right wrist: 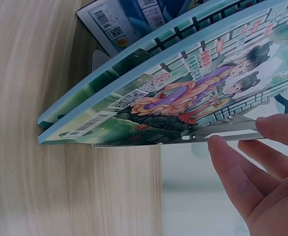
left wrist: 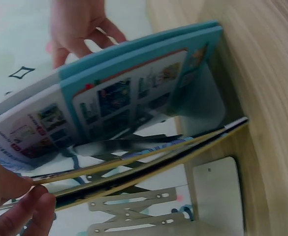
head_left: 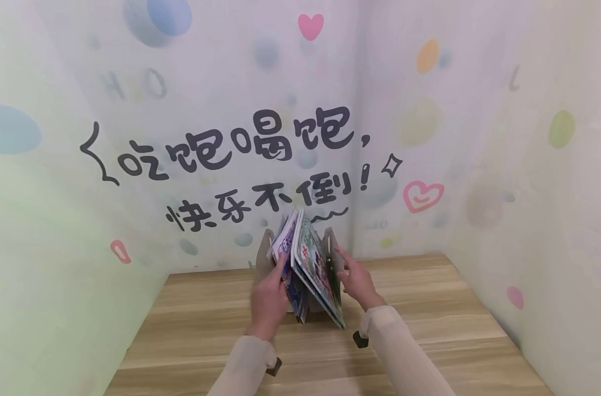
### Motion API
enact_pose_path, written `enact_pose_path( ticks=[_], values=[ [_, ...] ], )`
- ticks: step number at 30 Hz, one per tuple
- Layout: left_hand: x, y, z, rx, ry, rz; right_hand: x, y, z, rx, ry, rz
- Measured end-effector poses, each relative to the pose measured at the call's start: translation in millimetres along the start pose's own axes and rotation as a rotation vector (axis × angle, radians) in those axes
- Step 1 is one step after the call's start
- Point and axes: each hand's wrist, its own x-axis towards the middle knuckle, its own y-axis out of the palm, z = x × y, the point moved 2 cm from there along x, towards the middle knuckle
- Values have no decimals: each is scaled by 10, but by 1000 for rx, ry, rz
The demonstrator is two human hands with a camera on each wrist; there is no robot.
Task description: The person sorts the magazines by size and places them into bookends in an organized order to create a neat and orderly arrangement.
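Several thin picture books stand between the end plates of an expandable metal bookend (left wrist: pixel 134 200). My left hand (head_left: pixel 269 302) pinches the near edges of the left-hand books (left wrist: pixel 148 169) between thumb and fingers. A pair of teal-edged books (right wrist: pixel 203 93) with illustrated covers leans to the right side. On the right, my right hand (right wrist: pixel 262 172) grips the bookend's right end plate (head_left: pixel 330 245), thumb and fingers at its edge. The left end plate (head_left: pixel 264 258) stands beyond the left hand. Between the two groups of books there is a gap at the front.
The bookend stands on a wood-grain table (head_left: pixel 206 308), close to the back wall (head_left: pixel 221 99) printed with dark lettering and coloured spots. Pale side walls (head_left: pixel 552 209) enclose the table left and right. Dark bands sit at both sleeve cuffs (head_left: pixel 379 319).
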Motion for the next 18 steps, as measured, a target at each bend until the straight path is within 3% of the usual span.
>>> enact_pose_path(
  ticks=[18],
  values=[
    [-79,223,78,3,-67,44,-8,0,11,-4,1,1]
  ],
)
